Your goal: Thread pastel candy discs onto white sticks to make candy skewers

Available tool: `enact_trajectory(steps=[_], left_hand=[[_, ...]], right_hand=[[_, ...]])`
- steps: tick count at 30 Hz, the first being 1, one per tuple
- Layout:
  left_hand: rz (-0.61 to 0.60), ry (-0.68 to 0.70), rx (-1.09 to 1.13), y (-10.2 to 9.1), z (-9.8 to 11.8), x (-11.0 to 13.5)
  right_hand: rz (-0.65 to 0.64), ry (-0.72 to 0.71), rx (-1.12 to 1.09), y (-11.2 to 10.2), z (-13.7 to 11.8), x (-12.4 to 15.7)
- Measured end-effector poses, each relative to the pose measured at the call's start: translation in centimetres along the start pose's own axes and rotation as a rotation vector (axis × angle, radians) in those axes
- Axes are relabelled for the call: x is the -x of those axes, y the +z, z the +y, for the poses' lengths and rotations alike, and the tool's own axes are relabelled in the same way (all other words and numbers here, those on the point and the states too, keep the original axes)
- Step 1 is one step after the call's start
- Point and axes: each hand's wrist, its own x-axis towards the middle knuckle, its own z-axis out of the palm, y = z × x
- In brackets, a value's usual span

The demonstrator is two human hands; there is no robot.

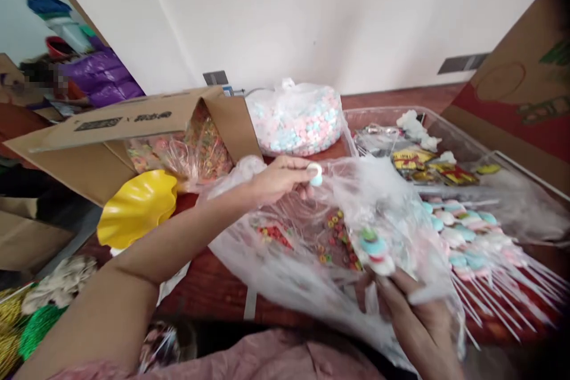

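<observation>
My left hand (pixel 280 181) pinches a small white and light-blue marshmallow (pixel 316 176) above an opened clear plastic bag (pixel 276 273). Inside that bag lie small coloured ring candies (pixel 341 234), red, yellow and green. Lower right, my right hand (pixel 416 312) is closed around the bottom of a marshmallow skewer (pixel 374 249). Green, blue, red and white pieces are stacked on it, somewhat blurred; its stick is mostly hidden by the fingers. Further right, several marshmallow skewers (pixel 472 237) lie in a pile, their white sticks pointing toward the lower right.
Behind the hands sits a bag of pastel marshmallows (pixel 298 122). An open carton (pixel 120 122) with bagged ring candies and a yellow wavy-edged bowl (pixel 138 208) stand at left. A clear plastic tray (pixel 387 113) holds wrapped packets. Another carton (pixel 521 95) borders the right.
</observation>
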Motion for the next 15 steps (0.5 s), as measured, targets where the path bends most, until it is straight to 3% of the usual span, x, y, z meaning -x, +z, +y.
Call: enact_trajectory(steps=[3, 5, 9, 15], left_hand=[[0.094, -0.101, 0.167, 2.6, -5.4, 6.2], [0.214, -0.097, 0.248, 3.8, -8.4, 8.5], [0.421, 0.011, 0.324, 5.3, -12.1, 9.8], [0.563, 0.085, 0.397, 7.1, -13.5, 9.7]], right_hand=[[-0.141, 0.033, -0.083, 2.4, 0.1, 0.2], [-0.205, 0.022, -0.071, 3.6, 0.1, 0.5], [-0.272, 0.004, 0.004, 5.1, 0.5, 1.1], [-0.265, 0.026, 0.053, 5.6, 0.9, 1.2]])
